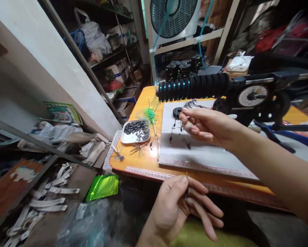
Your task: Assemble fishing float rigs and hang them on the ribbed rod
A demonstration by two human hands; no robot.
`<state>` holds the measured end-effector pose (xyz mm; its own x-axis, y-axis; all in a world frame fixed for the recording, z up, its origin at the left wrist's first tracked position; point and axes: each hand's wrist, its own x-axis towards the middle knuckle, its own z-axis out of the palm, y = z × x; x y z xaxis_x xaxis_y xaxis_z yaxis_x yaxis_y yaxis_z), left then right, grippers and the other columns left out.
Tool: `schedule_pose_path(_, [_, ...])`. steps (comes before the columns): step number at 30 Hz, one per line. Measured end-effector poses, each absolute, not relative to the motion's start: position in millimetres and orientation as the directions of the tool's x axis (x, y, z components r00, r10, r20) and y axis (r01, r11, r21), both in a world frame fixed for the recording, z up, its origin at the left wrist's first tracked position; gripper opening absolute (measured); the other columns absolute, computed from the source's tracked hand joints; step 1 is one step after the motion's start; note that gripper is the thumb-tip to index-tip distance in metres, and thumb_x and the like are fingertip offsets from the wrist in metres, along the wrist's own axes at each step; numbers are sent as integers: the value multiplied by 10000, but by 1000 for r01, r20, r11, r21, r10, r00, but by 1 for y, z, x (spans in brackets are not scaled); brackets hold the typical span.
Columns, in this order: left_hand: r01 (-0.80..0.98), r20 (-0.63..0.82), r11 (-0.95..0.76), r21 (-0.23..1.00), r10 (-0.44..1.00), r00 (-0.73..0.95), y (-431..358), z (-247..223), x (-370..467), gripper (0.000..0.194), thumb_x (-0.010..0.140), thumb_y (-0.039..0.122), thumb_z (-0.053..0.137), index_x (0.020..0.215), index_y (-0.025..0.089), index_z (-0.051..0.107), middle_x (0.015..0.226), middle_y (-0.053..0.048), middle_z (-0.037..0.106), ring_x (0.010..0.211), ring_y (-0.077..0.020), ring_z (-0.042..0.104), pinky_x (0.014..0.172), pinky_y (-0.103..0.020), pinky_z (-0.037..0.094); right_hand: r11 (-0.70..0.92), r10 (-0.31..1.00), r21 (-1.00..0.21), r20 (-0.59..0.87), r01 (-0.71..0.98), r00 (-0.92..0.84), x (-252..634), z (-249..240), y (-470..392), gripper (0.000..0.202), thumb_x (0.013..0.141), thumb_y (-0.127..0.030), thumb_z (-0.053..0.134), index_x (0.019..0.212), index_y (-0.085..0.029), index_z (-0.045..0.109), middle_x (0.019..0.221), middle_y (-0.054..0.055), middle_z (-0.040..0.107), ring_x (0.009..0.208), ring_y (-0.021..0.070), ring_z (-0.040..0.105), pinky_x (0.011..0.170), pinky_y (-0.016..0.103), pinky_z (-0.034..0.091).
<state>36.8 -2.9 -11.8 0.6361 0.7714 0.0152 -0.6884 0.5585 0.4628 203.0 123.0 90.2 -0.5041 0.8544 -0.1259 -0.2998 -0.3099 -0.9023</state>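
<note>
My left hand (181,206) is low in front of the table edge, palm up. Its thumb and index finger pinch a small dark piece (186,192), and the other fingers are spread. Over the white board (200,154), my right hand (205,125) has thumb and index finger pressed together; what they hold, if anything, is too small to name. Near those fingertips are a black disc (177,112) and small dark pieces with wire (170,137) on the board. A white tray (129,138) of black cylinders and small grey bits stands left of the board.
A black winding machine (251,96) with a ridged roller (195,86) spans the back right. Pliers with blue handles (298,137) lie on the right. A thin stick (155,137) and green strands (150,115) are beside the board. Shelves (113,51) and a fan (173,17) stand behind.
</note>
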Motion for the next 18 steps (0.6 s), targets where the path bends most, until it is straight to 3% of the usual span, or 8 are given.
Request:
schedule_pose_path(6, [-689, 2, 480, 544, 820, 573, 0, -11, 37, 422, 938, 455, 574, 832, 83, 743, 741, -134, 798, 563, -212, 758, 450, -214, 556, -257, 867, -925, -93, -279, -489, 203, 95, 122, 251, 925, -312, 610, 734, -150, 613, 483, -25, 549, 279, 15, 363, 274, 104, 252])
schedule_pose_path(11, [-547, -35, 207, 811, 951, 307, 22, 3, 36, 256, 912, 322, 672, 1018, 108, 765, 866, -105, 813, 739, -190, 775, 781, -293, 603, -85, 890, -978, 12, -191, -456, 202, 114, 114, 242, 934, -284, 618, 791, -115, 716, 424, -26, 495, 301, 21, 354, 279, 125, 221])
schedule_pose_path(14, [-525, 10, 137, 840, 964, 267, 42, 12, 38, 394, 875, 263, 714, 1247, 139, 674, 877, -95, 812, 865, -244, 775, 911, -400, 571, 138, 893, -990, 132, -18, -429, 202, 129, 110, 271, 922, -358, 645, 848, -125, 761, 405, -39, 438, 317, 33, 343, 279, 154, 190])
schedule_pose_path(16, [-533, 106, 60, 844, 956, 275, 58, 19, 41, 460, 866, 254, 721, 1309, 167, 633, 1069, -117, 790, 1030, -273, 740, 1013, -446, 513, 229, 880, -968, 161, 103, -446, 203, 138, 111, 289, 924, -382, 641, 892, -130, 778, 408, -39, 440, 308, 34, 331, 271, 169, 179])
schedule_pose_path(18, [-515, 234, -83, 853, 943, 236, 74, 28, 46, 414, 875, 232, 708, 1284, 199, 657, 1311, -110, 695, 1248, -268, 626, 1117, -405, 419, 264, 877, -944, 151, 196, -456, 203, 145, 112, 274, 932, -347, 633, 911, -124, 790, 402, -35, 454, 306, 36, 349, 267, 170, 200])
